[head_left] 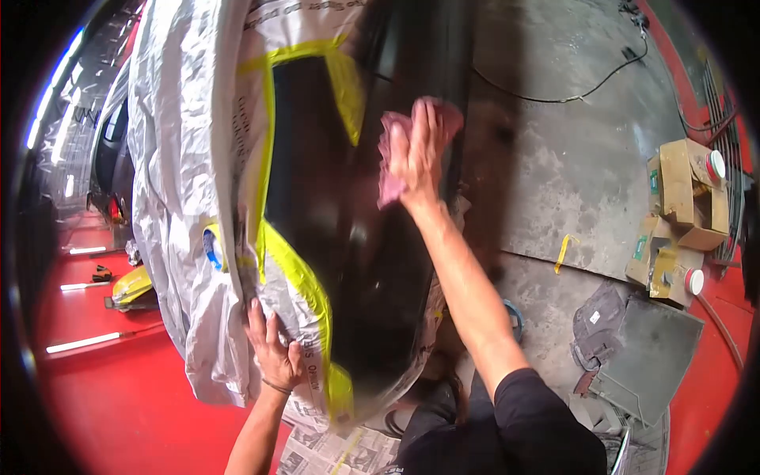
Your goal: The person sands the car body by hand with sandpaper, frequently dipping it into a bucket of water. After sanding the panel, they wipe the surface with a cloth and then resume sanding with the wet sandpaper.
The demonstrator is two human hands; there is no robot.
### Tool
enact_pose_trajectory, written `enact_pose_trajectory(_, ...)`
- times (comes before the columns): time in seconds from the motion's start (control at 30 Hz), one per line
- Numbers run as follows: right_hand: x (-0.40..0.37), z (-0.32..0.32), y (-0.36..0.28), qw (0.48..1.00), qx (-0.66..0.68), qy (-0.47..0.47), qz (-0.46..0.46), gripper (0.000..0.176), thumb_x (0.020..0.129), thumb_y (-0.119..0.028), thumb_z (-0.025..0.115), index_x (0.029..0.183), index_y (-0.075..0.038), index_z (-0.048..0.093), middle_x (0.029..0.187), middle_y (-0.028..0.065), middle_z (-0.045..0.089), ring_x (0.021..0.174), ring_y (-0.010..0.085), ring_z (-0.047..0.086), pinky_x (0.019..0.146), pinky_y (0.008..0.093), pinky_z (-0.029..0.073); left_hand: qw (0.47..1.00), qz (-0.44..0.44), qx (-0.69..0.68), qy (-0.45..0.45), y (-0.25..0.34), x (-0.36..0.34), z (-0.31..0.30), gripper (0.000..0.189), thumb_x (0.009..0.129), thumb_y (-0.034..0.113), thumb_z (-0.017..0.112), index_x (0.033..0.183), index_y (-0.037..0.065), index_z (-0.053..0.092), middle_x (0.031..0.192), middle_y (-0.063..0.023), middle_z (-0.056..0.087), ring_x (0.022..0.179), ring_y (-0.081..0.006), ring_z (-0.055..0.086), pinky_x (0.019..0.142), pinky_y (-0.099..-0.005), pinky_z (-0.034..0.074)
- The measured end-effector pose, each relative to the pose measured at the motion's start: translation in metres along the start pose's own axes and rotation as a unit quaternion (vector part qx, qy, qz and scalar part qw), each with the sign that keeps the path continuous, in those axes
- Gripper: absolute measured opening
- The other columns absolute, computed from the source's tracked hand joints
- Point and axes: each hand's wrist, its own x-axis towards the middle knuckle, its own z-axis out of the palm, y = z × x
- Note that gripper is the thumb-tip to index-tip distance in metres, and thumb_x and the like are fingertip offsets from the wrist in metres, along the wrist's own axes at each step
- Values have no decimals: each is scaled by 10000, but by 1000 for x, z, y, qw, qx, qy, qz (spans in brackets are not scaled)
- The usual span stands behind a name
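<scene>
A glossy black car panel (340,237) fills the middle of the view, edged with yellow masking tape (297,273) and newspaper. Grey plastic sheeting (178,158) covers the car to its left. My right hand (418,154) presses a pink rag (392,150) flat against the upper part of the black panel, fingers spread over the cloth. My left hand (271,348) rests on the masked, paper-covered edge at the lower left of the panel, fingers apart, holding nothing.
Cardboard boxes (685,210) with white-and-red caps sit on the concrete floor at right. A dark metal sheet (645,352) lies below them. A black cable (578,95) runs across the floor. Newspaper (340,451) lies underfoot. Red floor (103,388) spreads to the left.
</scene>
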Motion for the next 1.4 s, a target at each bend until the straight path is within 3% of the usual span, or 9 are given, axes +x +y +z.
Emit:
enact_pose_trajectory(0.17, 103, 49, 3, 988, 40, -16, -149, 506, 1070, -353, 591, 1484, -63, 621, 1570, 189, 558, 1459, 501, 459, 1248, 646, 308, 1000, -11, -2, 12, -5, -3, 3, 698, 1075, 436, 516, 1672, 116, 349, 1737, -299, 279, 1600, -508, 283, 1279, -693, 138)
enact_pose_trajectory(0.2, 112, 44, -6, 969, -101, 58, -219, 382, 1129, -232, 456, 1322, 17, 673, 1380, 243, 690, 1307, 381, 644, 1171, 513, 468, 1000, -28, 0, 2, -3, -6, 2, 691, 1075, 438, 520, 1666, 115, 367, 1742, -289, 280, 1601, -505, 283, 1275, -697, 138)
enact_pose_trajectory(0.23, 117, 47, 27, 929, -127, -31, -347, 455, 1131, -253, 445, 1445, 30, 613, 1567, 252, 555, 1493, 461, 465, 1299, 544, 285, 1000, -24, 4, 4, -1, -6, 0, 663, 1093, 419, 489, 1668, 114, 365, 1744, -277, 287, 1610, -487, 277, 1286, -672, 128)
enact_pose_trajectory(0.33, 72, 39, 9, 975, -22, -29, -217, 460, 1120, -232, 470, 1487, 30, 566, 1601, 232, 526, 1493, 461, 467, 1293, 568, 295, 999, -15, 6, 34, 0, -3, 2, 625, 1112, 396, 450, 1666, 116, 376, 1756, -247, 286, 1630, -459, 255, 1302, -642, 102)
enact_pose_trajectory(0.43, 3, 4, -12, 935, -107, -16, -337, 466, 1125, -223, 469, 1509, 29, 546, 1580, 250, 538, 1490, 449, 472, 1292, 560, 304, 997, -5, 7, 79, 2, -5, 5, 615, 1125, 418, 427, 1662, 122, 389, 1767, -225, 273, 1647, -431, 221, 1308, -627, 87)
enact_pose_trajectory(0.53, -91, -49, -95, 977, -24, 23, -209, 410, 1103, -247, 528, 1397, 28, 608, 1438, 274, 629, 1363, 451, 585, 1207, 520, 428, 993, 6, 9, 113, 5, -5, 7, 616, 1139, 456, 402, 1662, 131, 397, 1769, -197, 285, 1649, -406, 231, 1304, -628, 111)
enact_pose_trajectory(0.8, -408, -186, -172, 981, 36, -180, 65, 685, 1079, -352, 596, 1643, -18, 397, 1722, 215, 325, 1591, 531, 226, 1298, 684, 164, 993, 19, 25, 115, 6, -12, 13, 654, 1125, 499, 452, 1675, 158, 353, 1776, -150, 274, 1654, -383, 217, 1286, -688, 124)
enact_pose_trajectory(1.1, -223, -83, -45, 998, -63, 3, 5, 595, 1073, -275, 578, 1543, 74, 477, 1585, 316, 468, 1421, 525, 480, 1225, 608, 346, 993, 2, 27, 112, 10, -7, 13, 649, 1114, 453, 495, 1666, 132, 378, 1765, -168, 303, 1645, -377, 251, 1290, -665, 126)
enact_pose_trajectory(1.4, -81, -33, 90, 858, 147, -218, 442, 506, 1117, -457, 406, 1268, -12, 595, 1118, 246, 727, 1031, 438, 720, 980, 468, 566, 991, 25, 21, 128, 11, 7, 17, 628, 1132, 441, 479, 1606, 31, 455, 1693, -261, 392, 1565, -427, 381, 1280, -531, 282)
